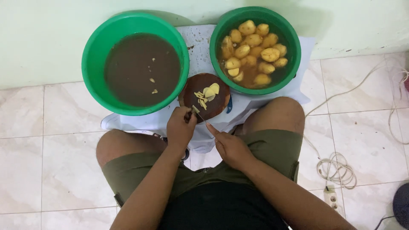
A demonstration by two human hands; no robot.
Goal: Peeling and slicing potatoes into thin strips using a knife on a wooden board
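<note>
Down low, left hand [180, 127] fingers pinch a potato piece [195, 109] on the round cutting board [217, 106]; right hand [230, 147] seemingly grips a knife [201, 118].

A pale green wall [42, 38] runs across the top, from ten to two o'clock. Below it lies a floor [38, 127] of glossy white marbled tiles with thin grey joints, evenly lit. At three o'clock a white cable [336, 168] lies coiled on the tiles, and a power strip [331, 199] sits at four o'clock.
</note>
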